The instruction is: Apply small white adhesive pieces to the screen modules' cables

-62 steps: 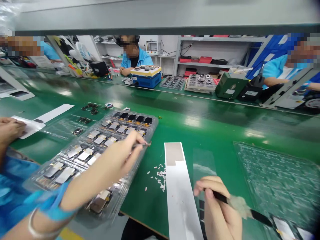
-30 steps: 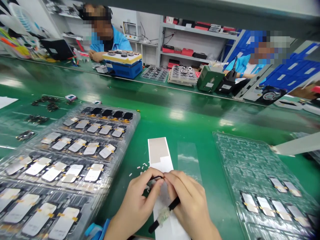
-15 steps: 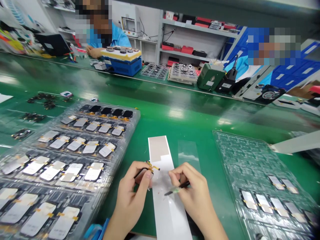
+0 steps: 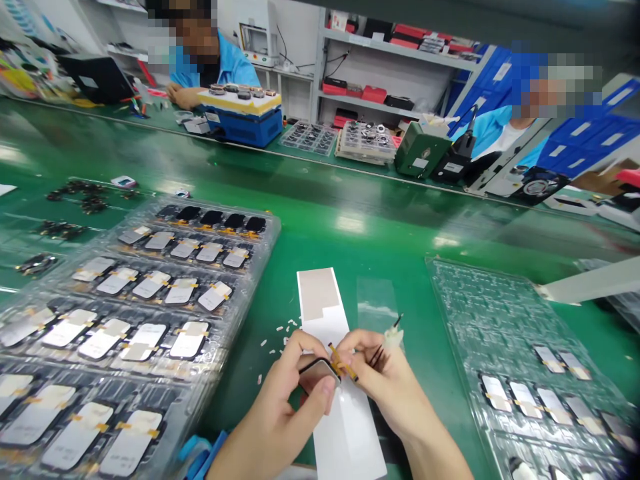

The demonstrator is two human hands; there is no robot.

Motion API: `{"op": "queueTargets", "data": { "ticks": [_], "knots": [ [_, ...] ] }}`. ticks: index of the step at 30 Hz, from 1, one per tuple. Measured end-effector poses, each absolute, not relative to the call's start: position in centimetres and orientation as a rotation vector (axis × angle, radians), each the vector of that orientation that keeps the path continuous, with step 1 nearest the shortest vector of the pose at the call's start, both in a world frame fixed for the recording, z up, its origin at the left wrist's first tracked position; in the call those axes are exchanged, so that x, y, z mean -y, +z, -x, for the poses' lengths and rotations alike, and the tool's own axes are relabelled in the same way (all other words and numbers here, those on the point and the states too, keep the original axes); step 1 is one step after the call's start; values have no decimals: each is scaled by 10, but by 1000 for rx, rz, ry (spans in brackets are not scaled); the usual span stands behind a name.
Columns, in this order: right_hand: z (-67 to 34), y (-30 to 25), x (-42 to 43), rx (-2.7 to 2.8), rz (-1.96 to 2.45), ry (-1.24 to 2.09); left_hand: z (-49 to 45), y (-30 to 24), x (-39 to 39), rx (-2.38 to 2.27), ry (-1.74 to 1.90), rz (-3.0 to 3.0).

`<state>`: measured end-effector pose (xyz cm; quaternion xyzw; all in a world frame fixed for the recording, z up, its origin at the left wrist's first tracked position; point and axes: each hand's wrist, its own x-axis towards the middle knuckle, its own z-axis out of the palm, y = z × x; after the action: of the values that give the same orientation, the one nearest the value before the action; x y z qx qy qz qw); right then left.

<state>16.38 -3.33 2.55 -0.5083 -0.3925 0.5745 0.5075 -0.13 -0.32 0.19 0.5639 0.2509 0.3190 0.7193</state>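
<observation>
1. Small flat module [image 4: 315,372], dark-edged with a greyish face, is held tilted above a white strip [image 4: 349,427], near the middle of the bench's front edge.
2. Orange ribbon [image 4: 344,362] with dark ends at the module's right side; whether it is joined there cannot be made out behind the fingers.
3. Left hand [image 4: 280,403]: thumb across the module's face, index finger curled round its far edge; grip narrow, module between them.
4. Right hand [image 4: 387,380]: thumb and index finger drawn close together at the ribbon, apparently pinching it. A slim dark tool [image 4: 393,337] with a pale wrapped section lies across the same hand, pointing up and away from the module.
5. White strip runs lengthwise beneath both hands; tan patch [image 4: 317,297] covers most of its far end.
6. Small pale bits [image 4: 285,327] scattered on the green bench [image 4: 300,230], just left of the strip. Clear film [image 4: 375,300] lies just right of it.
7. Left side: clear tray [image 4: 255,270] with rows of similar modules, mostly pale-faced; farthest row black-faced.
8. Right side: second clear tray [image 4: 480,307], a few modules in its nearer part.
9. Across the bench: blue box [image 4: 245,127] with a yellow-edged top bearing small dark pieces; green box [image 4: 423,150] farther right. Two people in blue sit beyond, one on each side.
</observation>
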Motion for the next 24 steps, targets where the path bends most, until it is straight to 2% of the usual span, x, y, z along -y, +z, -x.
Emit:
{"op": "queueTargets", "data": {
  "ticks": [10, 24],
  "knots": [
    [-167, 23, 38, 1012, 1268, 1435, 3, 5, -2, -609, 642, -1356],
    [-158, 26, 36, 1205, 1401, 982, 6, -1, -1, -635, 576, -1327]
  ]
}}
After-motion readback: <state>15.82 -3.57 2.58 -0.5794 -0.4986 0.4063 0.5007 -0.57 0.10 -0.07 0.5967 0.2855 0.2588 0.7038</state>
